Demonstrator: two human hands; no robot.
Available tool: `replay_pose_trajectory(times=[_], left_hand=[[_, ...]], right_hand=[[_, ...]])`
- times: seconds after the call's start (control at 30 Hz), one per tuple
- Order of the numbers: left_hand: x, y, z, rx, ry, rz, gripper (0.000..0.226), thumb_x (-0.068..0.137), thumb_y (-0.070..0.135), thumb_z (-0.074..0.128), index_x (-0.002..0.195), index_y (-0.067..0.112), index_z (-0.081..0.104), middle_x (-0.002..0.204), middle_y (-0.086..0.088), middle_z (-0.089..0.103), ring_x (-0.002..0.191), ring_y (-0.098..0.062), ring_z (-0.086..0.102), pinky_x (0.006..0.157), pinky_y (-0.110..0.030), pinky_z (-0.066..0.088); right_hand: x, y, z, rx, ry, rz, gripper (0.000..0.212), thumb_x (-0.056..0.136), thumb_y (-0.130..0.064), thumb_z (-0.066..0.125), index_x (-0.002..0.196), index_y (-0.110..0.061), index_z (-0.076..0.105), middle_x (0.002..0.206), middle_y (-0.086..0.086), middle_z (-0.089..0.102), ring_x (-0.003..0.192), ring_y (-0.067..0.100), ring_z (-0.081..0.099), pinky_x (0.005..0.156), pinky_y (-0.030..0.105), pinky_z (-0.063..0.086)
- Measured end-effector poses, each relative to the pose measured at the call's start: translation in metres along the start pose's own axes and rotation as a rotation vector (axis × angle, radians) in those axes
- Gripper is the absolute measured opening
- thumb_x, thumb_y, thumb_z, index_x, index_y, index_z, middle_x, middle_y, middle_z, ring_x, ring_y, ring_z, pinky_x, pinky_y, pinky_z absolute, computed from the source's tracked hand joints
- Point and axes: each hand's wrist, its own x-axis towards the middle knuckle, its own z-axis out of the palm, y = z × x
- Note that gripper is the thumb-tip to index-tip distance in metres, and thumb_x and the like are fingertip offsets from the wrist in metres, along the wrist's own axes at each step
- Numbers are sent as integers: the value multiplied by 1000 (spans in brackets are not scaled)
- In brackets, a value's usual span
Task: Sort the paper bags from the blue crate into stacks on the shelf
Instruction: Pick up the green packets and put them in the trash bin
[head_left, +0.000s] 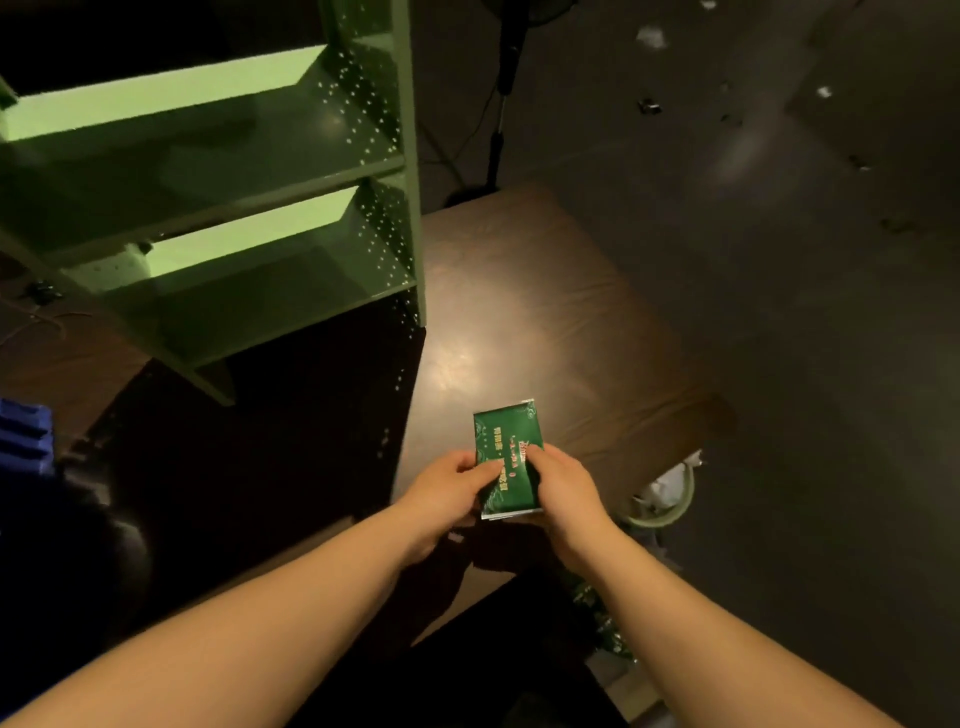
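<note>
While both hands meet in front of me, I note the left hand (451, 486) pinching the left edge of a green paper bag (508, 457), thumb on its printed face, and the right hand (558, 486) gripping its right edge, fingers curled under. I see further flat bags stacked beneath the top one, their edges showing at the near end. The stack is held above a brown tabletop (524, 312), not resting on it. To the left stands a green metal shelf (291, 171) with perforated uprights; I see no bags on its two visible boards. At the far left edge I record a corner of the blue crate (23, 436). Right of the hands, a pale green basin (670, 506) sits on the dark floor (779, 312).
</note>
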Motion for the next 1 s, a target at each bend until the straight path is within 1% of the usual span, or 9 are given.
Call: replay_pose_trajectory(times=[0.1,0.2,0.3,0.37,0.53,0.67,0.73,0.87,1.0], left_hand=[[1,16,24,-17,-102,12,24,104,33,58,119,15,67,99,1,79,84,-10,75,68,-24,57],[5,33,55,-43,-149,42,23,103,26,60,120,11,65,107,-6,78,94,-19,77,72,-29,60],[10,52,92,-4,-179,58,20,102,25,61,116,11,63,110,-9,77,94,-20,76,78,-35,64],[14,60,118,27,-208,54,18,103,25,61,115,12,62,110,-9,75,91,-18,75,75,-34,63],[34,71,194,142,-290,8,22,102,29,62,120,16,65,113,-7,76,91,-16,73,73,-34,61],[53,66,249,188,-355,-27,17,101,27,64,117,26,68,111,0,76,101,-23,74,77,-41,63],[64,61,275,197,-373,-38,17,101,26,63,117,26,67,111,-4,76,99,-29,75,71,-39,61],[84,45,316,194,-377,-75,16,102,24,61,117,23,67,103,-6,78,74,-20,72,64,-33,58],[116,16,345,201,-332,-170,14,102,19,61,114,16,68,103,-10,78,71,-13,69,68,-28,57]], right_hand=[[-4,0,-29,151,48,-15,23,105,-23,52,107,-14,74,97,9,80,88,26,76,85,47,59],[-4,5,-60,227,86,-57,22,106,-23,51,111,-14,70,97,9,79,87,25,75,76,42,59],[-3,11,-99,239,122,-93,17,104,-23,55,116,-15,66,104,10,78,92,28,76,74,44,59],[-2,15,-125,263,151,-107,17,103,-18,57,117,-14,65,104,11,78,94,30,76,74,45,59],[5,32,-197,439,231,-90,18,103,-14,56,116,-15,69,106,12,78,105,36,73,97,56,56],[10,52,-247,482,274,-80,20,103,-11,55,114,-19,70,108,10,79,104,33,74,96,52,56],[14,66,-270,476,296,-70,22,101,-9,56,114,-21,70,109,10,78,99,32,74,89,48,56],[26,98,-306,424,312,-1,16,101,-8,55,112,-17,63,98,14,75,72,29,67,50,33,48],[52,140,-328,428,289,56,14,102,-2,51,110,-12,57,80,15,73,53,19,58,42,28,42]])
